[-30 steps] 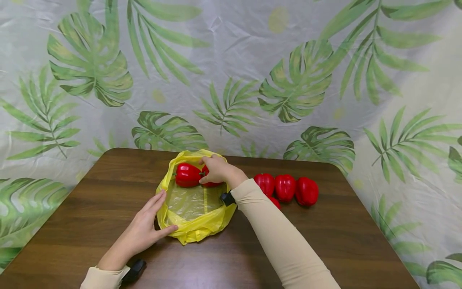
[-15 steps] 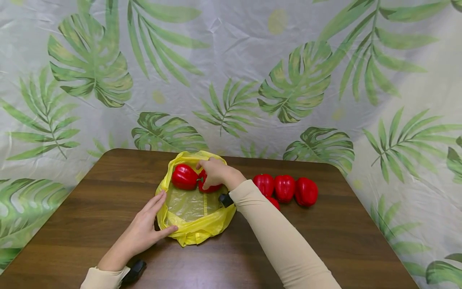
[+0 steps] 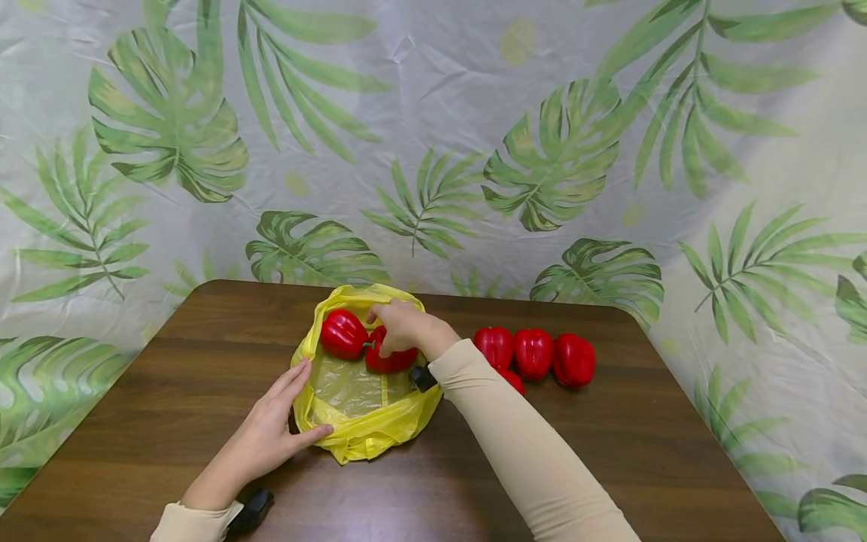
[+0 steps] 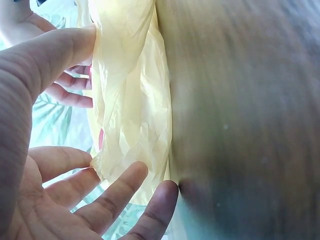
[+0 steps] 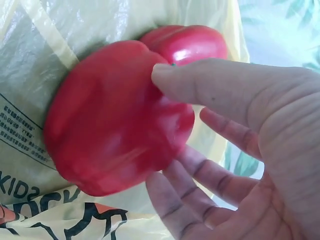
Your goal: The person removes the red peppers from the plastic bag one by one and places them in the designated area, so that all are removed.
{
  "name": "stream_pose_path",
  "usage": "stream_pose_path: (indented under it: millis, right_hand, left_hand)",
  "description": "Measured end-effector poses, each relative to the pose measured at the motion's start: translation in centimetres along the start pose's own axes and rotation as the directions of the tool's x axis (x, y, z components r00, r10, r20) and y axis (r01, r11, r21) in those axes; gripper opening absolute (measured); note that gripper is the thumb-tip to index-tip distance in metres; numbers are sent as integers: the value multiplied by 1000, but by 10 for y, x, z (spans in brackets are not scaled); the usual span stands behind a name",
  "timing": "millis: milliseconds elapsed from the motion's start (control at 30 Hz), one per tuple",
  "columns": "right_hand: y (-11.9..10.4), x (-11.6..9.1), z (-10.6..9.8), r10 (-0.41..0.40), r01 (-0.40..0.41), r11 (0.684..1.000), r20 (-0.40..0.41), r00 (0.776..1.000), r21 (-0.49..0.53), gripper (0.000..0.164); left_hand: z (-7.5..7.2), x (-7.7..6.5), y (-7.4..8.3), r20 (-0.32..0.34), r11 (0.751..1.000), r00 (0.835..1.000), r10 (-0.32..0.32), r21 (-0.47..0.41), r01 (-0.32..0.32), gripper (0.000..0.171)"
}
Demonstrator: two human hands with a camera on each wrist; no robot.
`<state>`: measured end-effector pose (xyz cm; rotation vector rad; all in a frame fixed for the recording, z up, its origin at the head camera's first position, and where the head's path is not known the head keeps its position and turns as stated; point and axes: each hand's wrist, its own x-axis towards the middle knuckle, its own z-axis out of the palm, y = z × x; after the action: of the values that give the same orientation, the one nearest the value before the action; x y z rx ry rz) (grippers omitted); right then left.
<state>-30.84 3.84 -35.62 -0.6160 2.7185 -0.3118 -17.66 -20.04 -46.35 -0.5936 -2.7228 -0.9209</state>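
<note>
A yellow plastic bag (image 3: 389, 427) stands on the table with its mouth rolled wide and facing up. Two red bell peppers lie inside, toward its far side. My right hand (image 3: 412, 328) reaches in over the right-hand bell pepper (image 5: 110, 120), thumb on one side and fingertips against the other. Beside it, the left-hand bell pepper (image 3: 343, 334) nearly meets its green stem. At the bag's near left side, my left hand (image 3: 267, 425) rests its spread fingers and thumb tip against the outside of the rim.
Several more red bell peppers (image 3: 533, 354) sit in a cluster on the brown wooden table (image 3: 650, 452), right of the bag and partly behind my right sleeve. A leaf-patterned cloth (image 3: 433, 150) hangs behind the table's far edge.
Inside the bag, the right-hand bell pepper has shifted toward me and shows more past my right hand. The left-hand pepper has turned and slid slightly left. My left hand stays put.
</note>
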Motion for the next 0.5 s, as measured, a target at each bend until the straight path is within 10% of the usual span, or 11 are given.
stream_pose_path:
  millis: [500]
  right_hand:
    - [-4, -3, 3, -42, 41, 999, 62, 997, 15, 61]
  left_hand:
    - [0, 1, -2, 14, 1000, 1000, -6, 0, 6, 101]
